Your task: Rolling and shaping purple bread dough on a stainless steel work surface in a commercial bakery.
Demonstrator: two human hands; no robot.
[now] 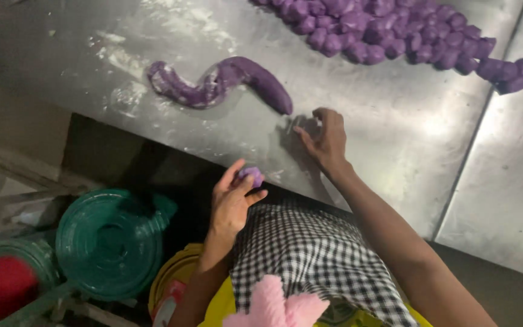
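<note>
Small purple dough ball (250,176) sits just below centre frame, pinched in the left hand (232,206), whose grip is closed round it at the steel bench (394,127) edge. The right hand (325,140), centre frame, rests on the bench with fingers curled over a small metal scraper (293,124); can't tell how firm that grip is. Just beside it lies a curvy purple dough rope (225,82), with a heap of cut purple pieces (388,30) upper right. Green lid (110,242) lower left.
</note>
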